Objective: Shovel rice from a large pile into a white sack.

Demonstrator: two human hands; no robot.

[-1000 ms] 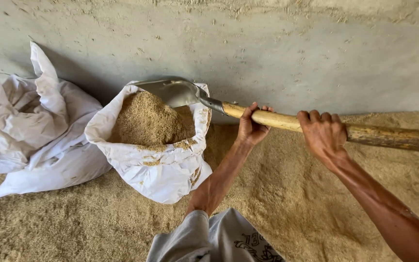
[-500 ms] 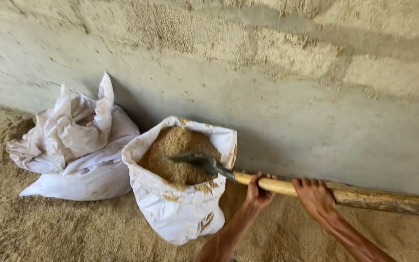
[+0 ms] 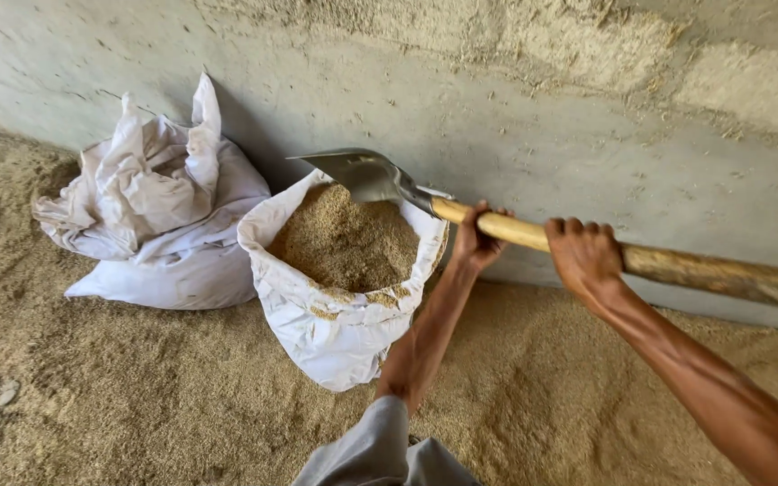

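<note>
Both hands grip a shovel's wooden handle [image 3: 677,265]. My left hand [image 3: 477,238] holds it just behind the metal blade [image 3: 362,174]; my right hand [image 3: 584,256] holds it farther back. The blade is empty and lifted over the far rim of an open white sack [image 3: 330,333] that stands upright and is nearly full of tan grain [image 3: 344,243]. The sack rests on a layer of loose grain [image 3: 182,396] covering the floor.
A second white sack [image 3: 159,225], crumpled at the top, leans against the grey concrete wall [image 3: 542,108] to the left of the open one. Grain dust clings to the wall. My grey-clothed knee [image 3: 380,454] shows at the bottom edge.
The blade was resting down on the grain inside the sack; it is lifted up and clear of the grain now. The view has moved closer to the sacks.
</note>
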